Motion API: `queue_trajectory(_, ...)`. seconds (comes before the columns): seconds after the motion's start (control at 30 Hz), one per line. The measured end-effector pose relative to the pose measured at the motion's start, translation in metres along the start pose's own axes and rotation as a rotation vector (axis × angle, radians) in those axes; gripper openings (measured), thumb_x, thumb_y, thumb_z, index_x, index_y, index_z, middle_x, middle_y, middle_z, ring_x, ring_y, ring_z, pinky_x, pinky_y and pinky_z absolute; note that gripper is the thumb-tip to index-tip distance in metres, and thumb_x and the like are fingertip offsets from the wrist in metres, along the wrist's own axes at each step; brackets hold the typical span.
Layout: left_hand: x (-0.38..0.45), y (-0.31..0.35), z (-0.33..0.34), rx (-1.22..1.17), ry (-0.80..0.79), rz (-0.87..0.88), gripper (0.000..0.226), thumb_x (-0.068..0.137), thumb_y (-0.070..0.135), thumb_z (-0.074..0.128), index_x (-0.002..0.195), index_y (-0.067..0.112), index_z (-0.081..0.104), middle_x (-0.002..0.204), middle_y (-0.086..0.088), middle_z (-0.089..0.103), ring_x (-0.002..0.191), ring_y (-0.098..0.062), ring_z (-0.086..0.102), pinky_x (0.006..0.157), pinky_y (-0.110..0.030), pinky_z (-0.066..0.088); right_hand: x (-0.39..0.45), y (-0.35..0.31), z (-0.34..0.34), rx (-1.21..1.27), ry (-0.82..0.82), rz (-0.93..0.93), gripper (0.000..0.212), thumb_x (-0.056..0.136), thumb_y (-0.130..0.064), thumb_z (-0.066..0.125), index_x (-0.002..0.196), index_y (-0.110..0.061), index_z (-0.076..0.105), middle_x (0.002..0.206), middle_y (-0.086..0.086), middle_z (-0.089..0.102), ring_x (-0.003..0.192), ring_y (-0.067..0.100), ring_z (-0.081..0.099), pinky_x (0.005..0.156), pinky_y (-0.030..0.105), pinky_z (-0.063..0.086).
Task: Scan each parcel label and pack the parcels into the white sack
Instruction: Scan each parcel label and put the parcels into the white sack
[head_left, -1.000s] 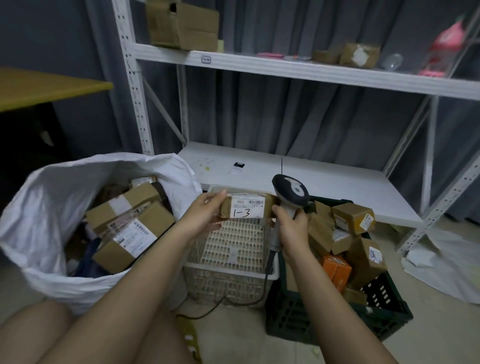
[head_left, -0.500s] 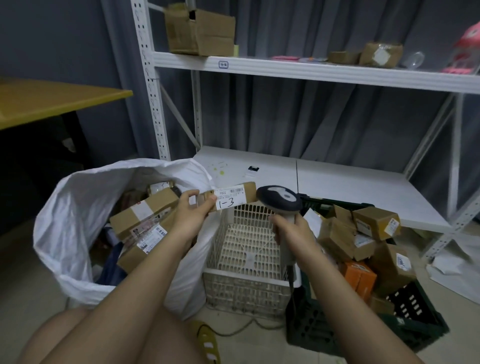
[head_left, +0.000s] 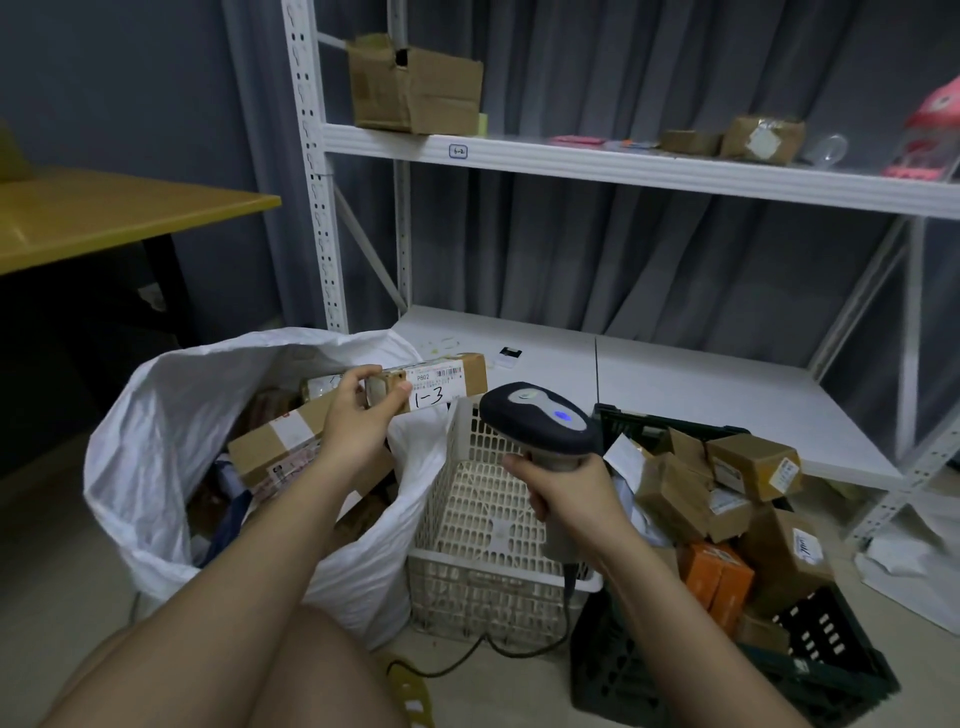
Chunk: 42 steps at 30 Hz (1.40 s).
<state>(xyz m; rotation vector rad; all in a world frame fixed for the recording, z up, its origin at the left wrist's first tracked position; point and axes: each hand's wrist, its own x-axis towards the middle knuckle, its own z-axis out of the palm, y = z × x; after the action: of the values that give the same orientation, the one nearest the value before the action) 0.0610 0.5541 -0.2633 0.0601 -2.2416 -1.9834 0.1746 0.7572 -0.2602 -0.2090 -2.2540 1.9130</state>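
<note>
My left hand (head_left: 358, 415) grips a long brown parcel (head_left: 457, 376) with a white label marked "1-3", holding it over the right rim of the white sack (head_left: 156, 426). Several brown parcels (head_left: 280, 447) lie inside the sack. My right hand (head_left: 566, 493) holds a black and grey barcode scanner (head_left: 540, 421) by its handle, a blue light lit on its head, above the white basket. The scanner head sits just right of the parcel, apart from it.
A white perforated basket (head_left: 467, 566) stands between the sack and a dark green crate (head_left: 810, 654) heaped with brown and orange parcels (head_left: 727, 483). The scanner cable runs on the floor. White shelving (head_left: 623, 166) stands behind; a yellow table (head_left: 104, 218) is at left.
My left hand has carried the labelled parcel leftward from in front of the scanner to over the sack's rim. The scanner hand has drawn back slightly toward me.
</note>
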Motion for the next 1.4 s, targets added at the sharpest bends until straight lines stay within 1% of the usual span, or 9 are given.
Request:
queue_trajectory(0.3, -0.001, 0.0, -0.023, -0.036, 0.027, -0.004, 0.044, 0.072, 0.053, 0.073, 0.109, 0.041, 0.052, 0.124, 0.001, 0.059, 0.111, -0.022, 0.059, 0.095, -0.047, 0.05, -0.002, -0.005, 0.014, 0.042, -0.018, 0.01, 0.027, 0.083, -0.018, 0.076, 0.064, -0.01, 0.058, 0.05, 0.005, 0.051, 0.047, 0.016, 0.047, 0.053, 0.031, 0.044)
queue_trajectory(0.6, 0.027, -0.016, -0.094, 0.082, 0.312, 0.049, 0.039, 0.084, 0.035, 0.071, 0.113, 0.032, 0.047, 0.118, 0.001, 0.057, 0.106, -0.019, 0.057, 0.081, -0.03, 0.046, 0.049, 0.007, 0.071, 0.139, 0.039, 0.126, 0.03, 0.085, -0.019, 0.072, 0.063, -0.007, 0.056, 0.05, 0.005, 0.052, 0.045, 0.017, 0.048, 0.055, 0.031, 0.045)
queue_trajectory(0.8, 0.085, -0.038, -0.114, 0.282, 0.405, 0.101, 0.054, 0.085, 0.038, 0.068, 0.132, 0.024, 0.045, 0.133, -0.002, 0.042, 0.115, -0.014, 0.044, 0.091, -0.032, 0.041, 0.096, 0.013, 0.107, 0.248, 0.036, 0.192, 0.019, 0.086, -0.015, 0.07, 0.072, -0.005, 0.061, 0.056, 0.007, 0.055, 0.047, 0.017, 0.051, 0.052, 0.028, 0.044)
queue_trajectory(0.87, 0.107, -0.05, -0.112, 0.461, 0.332, -0.01, 0.066, 0.09, 0.039, 0.062, 0.146, 0.021, 0.03, 0.148, -0.011, 0.031, 0.133, -0.027, 0.034, 0.101, -0.04, 0.035, 0.11, 0.014, 0.115, 0.27, 0.033, 0.212, 0.017, 0.087, -0.015, 0.069, 0.076, -0.005, 0.061, 0.056, 0.007, 0.055, 0.047, 0.017, 0.05, 0.051, 0.028, 0.044)
queue_trajectory(0.93, 0.118, -0.06, -0.107, 0.655, 0.193, -0.225, 0.079, 0.092, 0.039, 0.058, 0.153, 0.023, 0.009, 0.158, -0.018, 0.007, 0.145, -0.039, 0.008, 0.114, -0.05, 0.02, 0.12, 0.018, 0.118, 0.277, 0.023, 0.223, 0.015, 0.088, -0.014, 0.068, 0.077, -0.006, 0.061, 0.056, 0.006, 0.055, 0.047, 0.017, 0.049, 0.052, 0.029, 0.043)
queue_trajectory(1.03, 0.118, -0.064, -0.089, 0.66, 0.095, -0.268, 0.073, 0.095, 0.032, 0.053, 0.153, 0.029, 0.007, 0.159, -0.016, -0.006, 0.145, -0.038, 0.008, 0.115, -0.052, 0.02, 0.124, 0.028, 0.11, 0.212, -0.001, 0.201, 0.017, 0.087, -0.014, 0.068, 0.074, -0.007, 0.061, 0.055, 0.007, 0.056, 0.049, 0.018, 0.05, 0.056, 0.033, 0.043)
queue_trajectory(1.23, 0.076, -0.035, -0.029, 0.494, -0.059, 0.031, 0.036, 0.097, 0.016, 0.048, 0.132, 0.017, 0.053, 0.14, -0.006, 0.047, 0.123, -0.023, 0.049, 0.099, -0.03, 0.041, 0.108, 0.045, 0.066, 0.129, 0.032, 0.181, 0.022, 0.089, -0.014, 0.067, 0.073, -0.004, 0.055, 0.055, 0.007, 0.053, 0.047, 0.018, 0.048, 0.053, 0.032, 0.043)
queue_trajectory(1.33, 0.044, -0.017, 0.011, 0.442, -0.151, 0.119, 0.028, 0.098, 0.019, 0.047, 0.123, 0.019, 0.06, 0.13, -0.006, 0.055, 0.114, -0.023, 0.054, 0.087, -0.028, 0.041, 0.094, 0.056, 0.036, 0.2, 0.058, 0.158, 0.01, 0.092, -0.012, 0.063, 0.098, -0.006, 0.057, 0.062, 0.007, 0.057, 0.053, 0.019, 0.052, 0.054, 0.033, 0.045)
queue_trajectory(1.4, 0.023, -0.013, 0.042, 0.393, -0.273, 0.138, 0.026, 0.099, 0.019, 0.047, 0.12, 0.017, 0.062, 0.129, -0.002, 0.057, 0.115, -0.018, 0.054, 0.086, -0.023, 0.04, 0.085, 0.067, 0.016, 0.35, 0.113, 0.2, 0.021, 0.095, -0.007, 0.057, 0.114, -0.014, 0.054, 0.076, 0.009, 0.061, 0.063, 0.02, 0.056, 0.061, 0.034, 0.047)
